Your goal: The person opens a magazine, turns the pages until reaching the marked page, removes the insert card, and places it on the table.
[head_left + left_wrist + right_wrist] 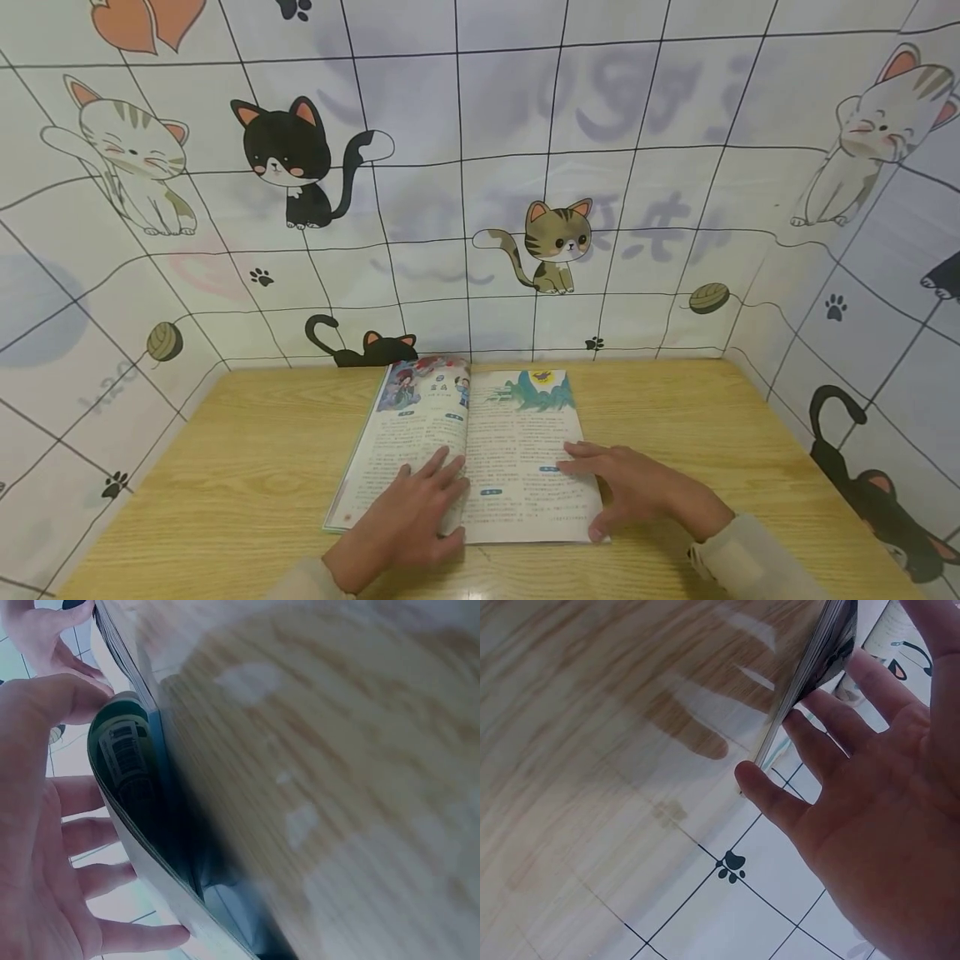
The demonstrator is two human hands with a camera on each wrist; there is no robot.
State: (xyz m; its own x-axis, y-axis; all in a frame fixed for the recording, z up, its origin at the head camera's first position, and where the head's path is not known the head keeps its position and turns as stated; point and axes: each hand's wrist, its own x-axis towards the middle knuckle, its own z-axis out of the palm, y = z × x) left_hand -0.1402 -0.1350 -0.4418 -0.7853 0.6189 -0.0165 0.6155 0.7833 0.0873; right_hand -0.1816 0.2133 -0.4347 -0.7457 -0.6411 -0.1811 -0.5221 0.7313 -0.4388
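An open magazine (517, 450) lies on the wooden table, with printed text and coloured pictures on both pages. My left hand (412, 512) rests on the lower part of the left page, its fingers spread towards the spine. At the right page's outer edge is my right hand (637, 487), fingers extended over the page and thumb at the lower corner. In the left wrist view, the magazine's curved underside shows a barcode (127, 754) beside my left hand (52, 847). In the right wrist view, fingertips of my right hand (885, 795) touch the page edges (802, 675).
The wooden table (247, 467) extends on both sides of the magazine. Behind it stands a white gridded backdrop (427, 192) with cartoon cats, paw prints and yarn balls, which also runs down the left and right sides.
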